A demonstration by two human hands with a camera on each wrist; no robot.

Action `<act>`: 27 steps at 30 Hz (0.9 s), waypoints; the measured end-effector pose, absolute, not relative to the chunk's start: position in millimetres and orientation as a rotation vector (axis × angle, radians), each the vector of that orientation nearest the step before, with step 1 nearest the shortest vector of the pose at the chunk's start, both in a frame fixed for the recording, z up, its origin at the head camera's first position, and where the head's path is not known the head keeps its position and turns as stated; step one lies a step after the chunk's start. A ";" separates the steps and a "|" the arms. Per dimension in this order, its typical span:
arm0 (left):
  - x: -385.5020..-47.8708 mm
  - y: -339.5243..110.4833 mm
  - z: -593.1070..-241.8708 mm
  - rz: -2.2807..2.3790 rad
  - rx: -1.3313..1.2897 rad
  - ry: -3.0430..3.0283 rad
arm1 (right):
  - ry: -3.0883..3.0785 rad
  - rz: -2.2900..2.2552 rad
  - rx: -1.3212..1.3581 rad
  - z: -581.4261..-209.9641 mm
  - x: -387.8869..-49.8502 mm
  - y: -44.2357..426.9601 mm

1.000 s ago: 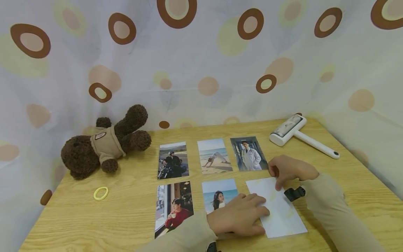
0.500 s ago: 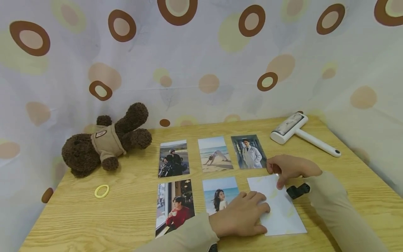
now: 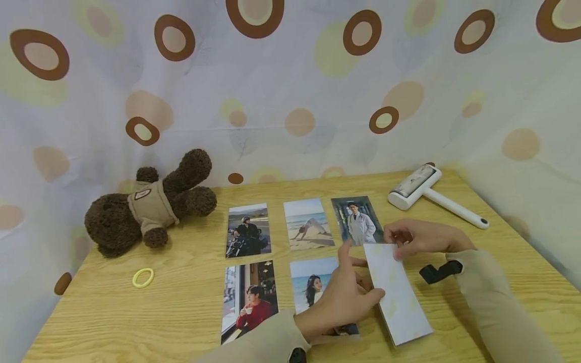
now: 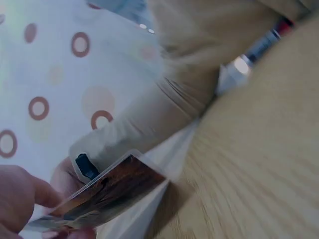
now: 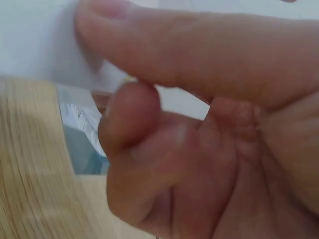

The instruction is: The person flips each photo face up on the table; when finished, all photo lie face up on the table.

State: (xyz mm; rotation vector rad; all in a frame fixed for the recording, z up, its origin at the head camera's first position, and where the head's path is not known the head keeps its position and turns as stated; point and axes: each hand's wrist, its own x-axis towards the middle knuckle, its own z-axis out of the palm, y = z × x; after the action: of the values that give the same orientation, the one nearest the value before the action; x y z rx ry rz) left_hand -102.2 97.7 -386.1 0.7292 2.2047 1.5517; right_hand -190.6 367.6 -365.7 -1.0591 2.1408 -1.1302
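Note:
A photo card (image 3: 399, 302), white back toward me, stands tilted off the table in the head view. My left hand (image 3: 342, 300) pinches its left edge, thumb in front and fingers behind. At its top right corner, my right hand (image 3: 428, 237) pinches it between thumb and fingers. The left wrist view catches the dark brown picture side of the photo card (image 4: 112, 191), mostly too oblique to read. Flat nearby lie photos of a doctor (image 3: 358, 219), a bending figure on a beach (image 3: 309, 224) and a woman by the sea (image 3: 314, 285), partly covered by my left hand.
Photos of a motorcyclist (image 3: 247, 232) and a person in red (image 3: 254, 305) lie further left. A brown teddy bear (image 3: 152, 204) and a yellow ring (image 3: 142, 278) are at the left. A white lint roller (image 3: 415, 186) lies back right, before a patterned curtain (image 3: 272, 91).
The white-backed card lay flat with my left fingers spread on it. Now it is raised and tilted, its left edge in my left hand's pinch. The right hand also grips its top corner.

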 end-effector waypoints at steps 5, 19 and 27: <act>-103.9 98.1 -383.9 1.774 0.561 1.790 | 2.195 -1.153 -1.045 -361.7 -187.8 360.7; -110.6 100.4 -387.2 1.875 0.578 1.692 | 1.993 -1.238 -1.060 -349.2 -181.7 341.6; -112.8 99.2 -393.2 1.714 0.853 1.805 | 1.887 -1.346 -1.217 -346.5 -181.4 347.6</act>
State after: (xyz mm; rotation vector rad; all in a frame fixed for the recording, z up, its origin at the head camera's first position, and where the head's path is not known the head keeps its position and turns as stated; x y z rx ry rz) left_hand -112.8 99.2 -393.2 0.8534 1.8052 1.7144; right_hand -181.4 347.6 -346.5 -1.2170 1.8869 -1.3458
